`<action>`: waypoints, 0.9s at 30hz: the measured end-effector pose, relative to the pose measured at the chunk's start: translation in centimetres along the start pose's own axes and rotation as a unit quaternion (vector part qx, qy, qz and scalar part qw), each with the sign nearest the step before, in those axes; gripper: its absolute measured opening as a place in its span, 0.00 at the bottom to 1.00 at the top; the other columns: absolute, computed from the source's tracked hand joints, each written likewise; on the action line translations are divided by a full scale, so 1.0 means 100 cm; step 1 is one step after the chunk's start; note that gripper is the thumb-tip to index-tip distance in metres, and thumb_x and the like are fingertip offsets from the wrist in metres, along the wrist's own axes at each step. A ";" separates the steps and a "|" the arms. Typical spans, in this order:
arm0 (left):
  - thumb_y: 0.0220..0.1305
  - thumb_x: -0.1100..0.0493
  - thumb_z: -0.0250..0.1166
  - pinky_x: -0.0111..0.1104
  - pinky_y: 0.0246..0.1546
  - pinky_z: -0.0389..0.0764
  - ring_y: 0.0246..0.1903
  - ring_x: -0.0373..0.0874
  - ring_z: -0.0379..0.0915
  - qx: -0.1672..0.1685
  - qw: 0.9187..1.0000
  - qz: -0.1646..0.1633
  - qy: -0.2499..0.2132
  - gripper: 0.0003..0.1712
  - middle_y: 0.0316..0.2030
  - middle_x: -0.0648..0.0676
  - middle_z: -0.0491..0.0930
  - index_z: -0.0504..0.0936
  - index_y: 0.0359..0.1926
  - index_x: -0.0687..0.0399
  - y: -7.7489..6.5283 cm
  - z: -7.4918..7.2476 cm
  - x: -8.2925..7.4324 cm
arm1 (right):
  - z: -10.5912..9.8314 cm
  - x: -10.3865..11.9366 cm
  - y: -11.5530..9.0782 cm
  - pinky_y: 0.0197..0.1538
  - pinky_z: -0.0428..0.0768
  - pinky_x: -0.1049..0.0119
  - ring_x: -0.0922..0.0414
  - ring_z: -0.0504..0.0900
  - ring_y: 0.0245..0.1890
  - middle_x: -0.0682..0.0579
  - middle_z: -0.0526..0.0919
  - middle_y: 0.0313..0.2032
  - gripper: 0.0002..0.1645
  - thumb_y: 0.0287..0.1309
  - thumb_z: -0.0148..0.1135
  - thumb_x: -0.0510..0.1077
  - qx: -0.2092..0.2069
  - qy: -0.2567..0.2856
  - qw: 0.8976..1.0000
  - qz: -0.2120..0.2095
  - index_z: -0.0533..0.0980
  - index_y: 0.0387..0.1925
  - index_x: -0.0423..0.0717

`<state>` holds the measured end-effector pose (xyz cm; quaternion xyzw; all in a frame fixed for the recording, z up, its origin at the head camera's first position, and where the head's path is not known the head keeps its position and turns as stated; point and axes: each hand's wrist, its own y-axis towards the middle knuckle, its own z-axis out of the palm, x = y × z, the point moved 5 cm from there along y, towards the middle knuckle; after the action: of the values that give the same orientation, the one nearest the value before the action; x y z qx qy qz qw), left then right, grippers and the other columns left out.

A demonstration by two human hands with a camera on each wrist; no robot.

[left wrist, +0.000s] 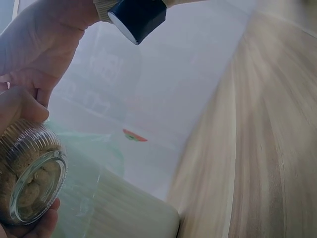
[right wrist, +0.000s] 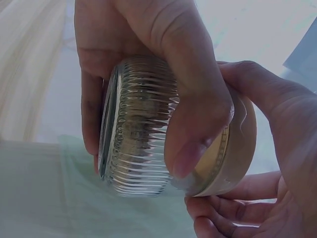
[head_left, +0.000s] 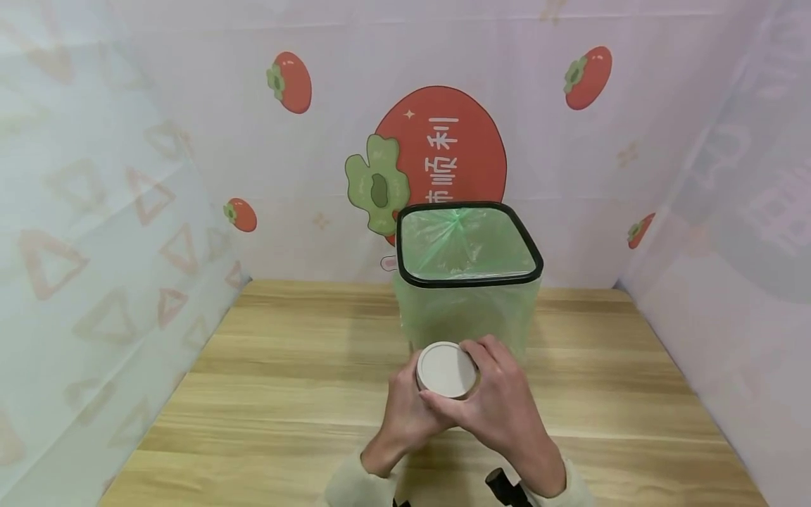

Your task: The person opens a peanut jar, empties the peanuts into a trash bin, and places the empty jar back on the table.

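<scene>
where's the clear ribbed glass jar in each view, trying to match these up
Head: below centre; its off-white round lid hides most of the glass.
Left wrist: clear ribbed glass jar at lower left, cut by the picture's edge, base visible.
Right wrist: jar near centre, base facing left, lid to the right.
Shared landmark: the bin lined with translucent green plastic.

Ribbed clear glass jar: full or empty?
Not empty: brown rounded lumps show through the base of the ribbed clear glass jar; cannot tell how full.
</scene>
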<state>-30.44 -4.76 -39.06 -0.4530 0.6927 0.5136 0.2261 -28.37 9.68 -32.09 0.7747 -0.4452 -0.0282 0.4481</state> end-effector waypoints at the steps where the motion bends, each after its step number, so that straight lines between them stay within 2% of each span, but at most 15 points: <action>1: 0.31 0.58 0.88 0.34 0.43 0.89 0.42 0.45 0.88 -0.001 1.000 0.003 0.000 0.46 0.44 0.54 0.90 0.81 0.58 0.56 0.001 -0.001 -0.001 | -0.001 0.000 0.000 0.37 0.83 0.63 0.58 0.80 0.37 0.52 0.80 0.37 0.40 0.32 0.87 0.65 -0.002 0.002 1.000 -0.002 0.82 0.41 0.41; 6: 0.30 0.57 0.89 0.33 0.43 0.89 0.42 0.44 0.88 -0.003 1.000 0.012 -0.001 0.47 0.44 0.54 0.90 0.81 0.58 0.56 0.002 -0.003 -0.004 | -0.003 0.002 0.001 0.37 0.82 0.65 0.59 0.79 0.37 0.53 0.80 0.37 0.38 0.35 0.86 0.65 -0.007 0.012 1.000 -0.012 0.82 0.40 0.43; 14: 0.29 0.59 0.88 0.34 0.44 0.88 0.42 0.44 0.88 -0.007 1.000 0.003 -0.002 0.47 0.44 0.54 0.90 0.81 0.58 0.56 0.001 -0.003 -0.006 | -0.004 -0.001 0.002 0.39 0.84 0.63 0.59 0.80 0.39 0.53 0.81 0.38 0.40 0.34 0.88 0.62 -0.008 0.030 0.999 -0.014 0.83 0.43 0.41; 27: 0.29 0.59 0.89 0.33 0.44 0.88 0.41 0.44 0.88 -0.010 1.000 0.007 -0.007 0.47 0.43 0.54 0.90 0.81 0.57 0.57 -0.001 -0.005 -0.010 | -0.006 0.001 0.002 0.39 0.84 0.63 0.60 0.80 0.39 0.54 0.82 0.40 0.40 0.33 0.89 0.61 -0.003 0.046 0.999 -0.021 0.83 0.43 0.42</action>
<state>-29.80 -4.87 -38.18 -0.4469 0.6893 0.5248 0.2228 -28.17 9.98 -31.56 0.7832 -0.4077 -0.0029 0.4694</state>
